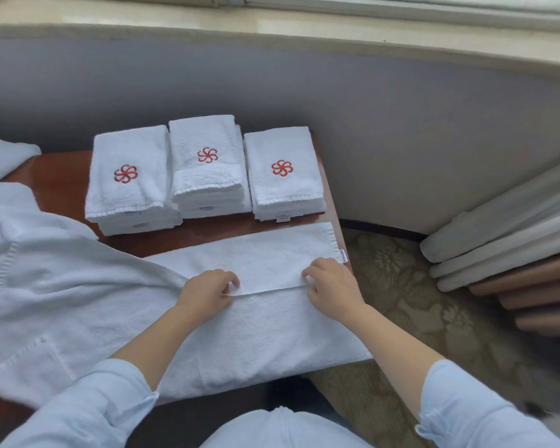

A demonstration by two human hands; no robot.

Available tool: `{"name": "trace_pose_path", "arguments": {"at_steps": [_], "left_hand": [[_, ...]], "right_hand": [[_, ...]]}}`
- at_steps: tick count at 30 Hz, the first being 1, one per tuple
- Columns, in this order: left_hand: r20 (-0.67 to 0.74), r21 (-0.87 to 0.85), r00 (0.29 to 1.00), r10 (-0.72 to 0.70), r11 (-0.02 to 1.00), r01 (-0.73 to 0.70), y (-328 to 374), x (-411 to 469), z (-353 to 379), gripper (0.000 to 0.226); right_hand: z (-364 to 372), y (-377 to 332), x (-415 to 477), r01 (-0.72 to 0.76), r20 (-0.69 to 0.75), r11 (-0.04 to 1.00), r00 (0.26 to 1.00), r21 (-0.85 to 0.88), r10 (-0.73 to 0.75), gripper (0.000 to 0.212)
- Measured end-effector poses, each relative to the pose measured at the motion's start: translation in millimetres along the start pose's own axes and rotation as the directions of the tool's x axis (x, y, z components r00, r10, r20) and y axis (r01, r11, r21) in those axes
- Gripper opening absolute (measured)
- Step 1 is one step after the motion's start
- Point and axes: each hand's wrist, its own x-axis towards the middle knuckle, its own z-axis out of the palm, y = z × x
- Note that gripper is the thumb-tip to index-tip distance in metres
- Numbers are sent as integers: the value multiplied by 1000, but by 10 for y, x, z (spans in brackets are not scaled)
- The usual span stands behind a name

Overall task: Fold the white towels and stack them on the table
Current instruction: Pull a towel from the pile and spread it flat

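White towel [265, 321] in work lies flat across the near right part of the brown wooden table [62, 185]. Its long side runs left to right. An upper layer covers the far half of this towel, and the free edge of that layer runs across the middle, between the two hands. A small label [343, 256] projects from the right end of the upper layer.

Left hand [207, 292]: fingers curled, pinching the free edge of the upper layer at its left end. Right hand [332, 286]: fingers curled, pinching the same edge near its right end. Both hands rest on the towel, well apart. Both forearms are bare, with light blue sleeves [117, 402] pushed up.

Three stacks of folded white towels stand side by side along the far edge of the table: left stack [126, 192], middle stack [207, 176], right stack [283, 182]. The top towel of each stack carries a red pinwheel emblem [125, 173]. The middle stack touches the left stack and stands just beside the right one.

A heap of unfolded white cloth [46, 286] covers the left part of the table and overlaps the left end of the towel in work. Patterned carpet [401, 302] lies to the right of the table.
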Motion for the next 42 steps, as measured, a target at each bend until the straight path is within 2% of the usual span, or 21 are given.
{"name": "trace_pose_path", "arguments": {"at_steps": [3, 5, 15, 20, 22, 24, 27, 29, 37, 42], "left_hand": [[-3, 15, 1000, 14, 1000, -13, -14, 7, 13, 28], [-19, 18, 1000, 15, 1000, -15, -5, 13, 31, 29], [-16, 37, 995, 102, 994, -101, 360, 220, 76, 34], [20, 18, 982, 189, 982, -190, 574, 242, 109, 49], [-4, 1, 978, 208, 978, -208, 555, 178, 88, 54], [-93, -20, 974, 207, 978, -210, 465, 80, 53, 56], [-237, -74, 966, 102, 990, -123, 205, -105, -57, 55], [-284, -123, 959, -9, 992, -27, -25, -257, -154, 52], [-333, -270, 872, -359, 922, 276, -1005, -946, -400, 38], [-319, -352, 778, -541, 830, 432, -1728, -1233, -483, 35]], "right_hand": [[126, -132, -39, 64, 105, 996, 992, 56, -69, 38], [169, -160, -32, 30, 130, 998, 991, 50, -36, 41], [35, 140, -115, -59, 129, 998, 990, 16, 57, 43], [-82, 296, -126, -120, 158, 991, 979, -55, 127, 34], [-119, 258, -48, -134, 149, 989, 978, -69, 143, 30], [-136, 165, 57, -147, 126, 989, 981, -27, 149, 31], [-138, -82, 264, -127, 131, 989, 985, 78, 116, 35], [-134, -316, 428, -75, 165, 991, 985, 113, 56, 38], [21, -1537, 1036, 175, 261, 975, 943, 140, -207, 47], [237, -2311, 1382, 221, 298, 966, 920, 136, -252, 58]]}}
